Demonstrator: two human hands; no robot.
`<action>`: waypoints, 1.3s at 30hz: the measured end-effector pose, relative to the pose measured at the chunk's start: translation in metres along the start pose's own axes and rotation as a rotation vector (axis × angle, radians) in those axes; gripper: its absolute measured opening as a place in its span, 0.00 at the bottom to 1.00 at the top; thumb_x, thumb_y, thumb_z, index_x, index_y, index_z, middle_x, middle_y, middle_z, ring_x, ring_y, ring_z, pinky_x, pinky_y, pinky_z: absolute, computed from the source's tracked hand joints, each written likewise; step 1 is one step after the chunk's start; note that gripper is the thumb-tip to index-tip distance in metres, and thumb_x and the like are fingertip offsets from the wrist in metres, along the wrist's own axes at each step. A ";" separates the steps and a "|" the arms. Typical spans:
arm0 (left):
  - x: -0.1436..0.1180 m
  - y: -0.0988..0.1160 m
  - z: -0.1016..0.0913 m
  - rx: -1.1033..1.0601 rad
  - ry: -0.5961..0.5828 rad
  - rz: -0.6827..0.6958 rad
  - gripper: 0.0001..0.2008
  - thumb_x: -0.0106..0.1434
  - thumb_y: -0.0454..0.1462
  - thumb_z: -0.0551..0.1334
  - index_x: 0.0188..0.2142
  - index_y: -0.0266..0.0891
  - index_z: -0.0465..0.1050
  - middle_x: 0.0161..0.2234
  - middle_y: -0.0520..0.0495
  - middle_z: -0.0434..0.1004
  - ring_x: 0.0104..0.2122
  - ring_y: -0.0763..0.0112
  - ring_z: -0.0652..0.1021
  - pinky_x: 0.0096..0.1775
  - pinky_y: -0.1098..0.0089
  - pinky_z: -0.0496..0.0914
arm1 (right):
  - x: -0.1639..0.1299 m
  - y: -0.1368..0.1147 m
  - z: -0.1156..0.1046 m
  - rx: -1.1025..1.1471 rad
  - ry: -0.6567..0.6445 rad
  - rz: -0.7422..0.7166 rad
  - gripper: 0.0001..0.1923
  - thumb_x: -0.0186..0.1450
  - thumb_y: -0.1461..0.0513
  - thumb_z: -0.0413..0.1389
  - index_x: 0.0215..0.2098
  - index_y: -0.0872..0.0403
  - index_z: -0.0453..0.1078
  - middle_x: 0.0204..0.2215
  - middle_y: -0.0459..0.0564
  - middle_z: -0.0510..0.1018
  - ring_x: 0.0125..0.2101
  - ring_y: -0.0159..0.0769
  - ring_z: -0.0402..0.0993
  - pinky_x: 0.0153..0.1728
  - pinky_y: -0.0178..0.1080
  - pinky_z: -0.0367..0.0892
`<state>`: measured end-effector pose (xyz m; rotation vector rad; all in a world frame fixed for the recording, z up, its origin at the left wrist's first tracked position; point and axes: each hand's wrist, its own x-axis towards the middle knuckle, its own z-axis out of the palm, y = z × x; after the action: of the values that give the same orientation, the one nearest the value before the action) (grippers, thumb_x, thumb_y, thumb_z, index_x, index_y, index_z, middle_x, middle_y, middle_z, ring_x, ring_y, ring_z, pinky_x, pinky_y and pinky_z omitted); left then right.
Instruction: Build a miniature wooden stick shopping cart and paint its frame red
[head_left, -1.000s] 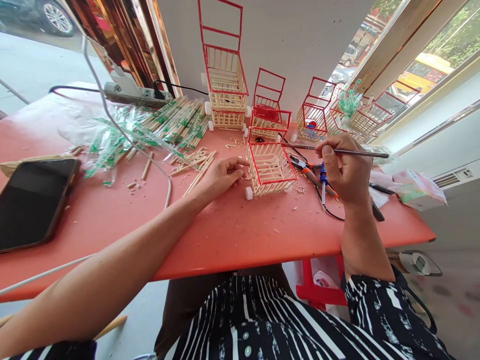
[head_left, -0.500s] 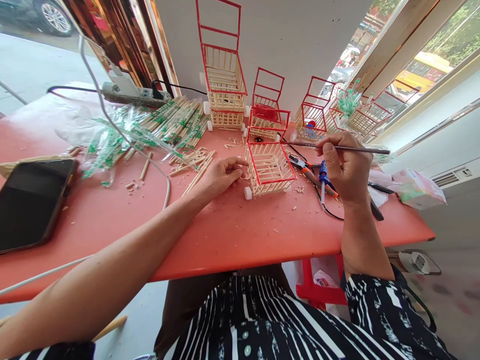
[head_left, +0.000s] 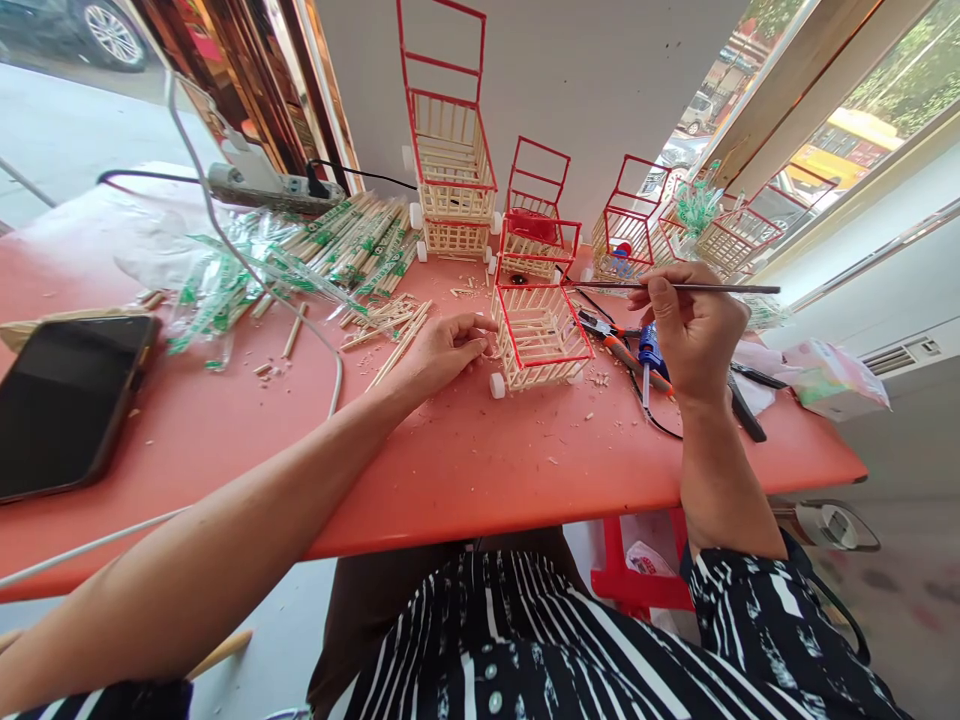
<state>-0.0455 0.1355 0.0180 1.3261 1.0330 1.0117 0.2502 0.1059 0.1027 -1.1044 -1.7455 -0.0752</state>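
A miniature cart [head_left: 551, 364] made of pale wooden sticks, with a red rim and white wheels, stands before me on the table. At its left side is my left hand [head_left: 452, 347], its fingers curled and the fingertips against the cart's edge. My right hand [head_left: 686, 320] grips a thin dark-handled paintbrush [head_left: 731, 289] between thumb and fingers. The brush lies nearly level, its tip by the cart's far right corner. Just beyond the cart sits a small dark round dish [head_left: 518, 281], partly hidden by the sticks.
Several other stick carts [head_left: 454, 185] stand along the wall. Wrapped chopsticks [head_left: 352, 235] and loose sticks lie left on the red table [head_left: 450, 480], near a phone [head_left: 71, 405] and a cable. Orange-handled pliers [head_left: 619, 350] and a blue glue gun [head_left: 649, 350] rest under my right hand.
The brush and my right hand have shifted very slightly, with the brush now more level. My left hand and the cart stay in place; the view has moved a little.
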 end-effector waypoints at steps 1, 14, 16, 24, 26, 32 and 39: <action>0.000 0.000 0.000 -0.001 0.002 0.001 0.10 0.58 0.29 0.64 0.40 0.38 0.79 0.26 0.55 0.80 0.21 0.76 0.73 0.28 0.74 0.69 | 0.000 0.000 0.000 0.006 0.005 0.005 0.19 0.79 0.44 0.58 0.43 0.49 0.79 0.33 0.46 0.88 0.32 0.34 0.88 0.34 0.37 0.80; 0.001 -0.004 -0.001 0.016 0.003 0.007 0.09 0.60 0.29 0.65 0.41 0.38 0.80 0.27 0.54 0.79 0.22 0.75 0.74 0.29 0.74 0.69 | -0.003 -0.002 0.004 0.041 0.041 0.023 0.19 0.78 0.44 0.61 0.43 0.49 0.81 0.34 0.46 0.89 0.32 0.35 0.89 0.30 0.37 0.81; 0.001 -0.003 0.000 0.010 0.007 0.003 0.10 0.60 0.29 0.64 0.41 0.38 0.80 0.27 0.54 0.80 0.22 0.76 0.74 0.29 0.74 0.69 | -0.004 -0.001 0.006 0.046 0.060 0.014 0.18 0.77 0.45 0.61 0.44 0.50 0.81 0.34 0.46 0.89 0.32 0.35 0.89 0.31 0.37 0.82; 0.001 -0.006 -0.002 -0.010 -0.011 0.028 0.10 0.58 0.31 0.66 0.40 0.39 0.80 0.28 0.53 0.81 0.22 0.76 0.75 0.28 0.74 0.70 | -0.004 -0.002 0.006 0.063 0.175 -0.028 0.18 0.77 0.44 0.61 0.43 0.48 0.82 0.33 0.45 0.88 0.30 0.34 0.87 0.30 0.38 0.81; 0.002 -0.008 -0.003 -0.005 -0.015 0.037 0.10 0.58 0.31 0.67 0.40 0.39 0.80 0.28 0.53 0.81 0.22 0.75 0.75 0.29 0.74 0.70 | -0.004 -0.004 0.006 0.045 0.166 -0.008 0.19 0.77 0.43 0.60 0.43 0.48 0.81 0.32 0.45 0.87 0.29 0.34 0.87 0.30 0.38 0.82; 0.003 -0.009 -0.004 0.019 -0.017 0.036 0.09 0.59 0.32 0.68 0.40 0.39 0.80 0.28 0.52 0.81 0.23 0.74 0.75 0.29 0.73 0.70 | -0.005 -0.007 0.008 0.041 0.126 0.024 0.20 0.77 0.44 0.60 0.42 0.49 0.80 0.33 0.46 0.87 0.31 0.34 0.87 0.32 0.39 0.82; 0.002 -0.009 -0.003 0.017 0.004 0.033 0.09 0.59 0.31 0.67 0.40 0.39 0.81 0.27 0.53 0.79 0.22 0.74 0.75 0.29 0.73 0.69 | -0.004 -0.007 0.002 0.084 0.213 -0.007 0.13 0.78 0.51 0.59 0.41 0.48 0.80 0.28 0.42 0.82 0.25 0.32 0.81 0.29 0.38 0.77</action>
<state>-0.0480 0.1380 0.0093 1.3589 1.0280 1.0328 0.2441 0.1004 0.1016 -0.9913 -1.5486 -0.1183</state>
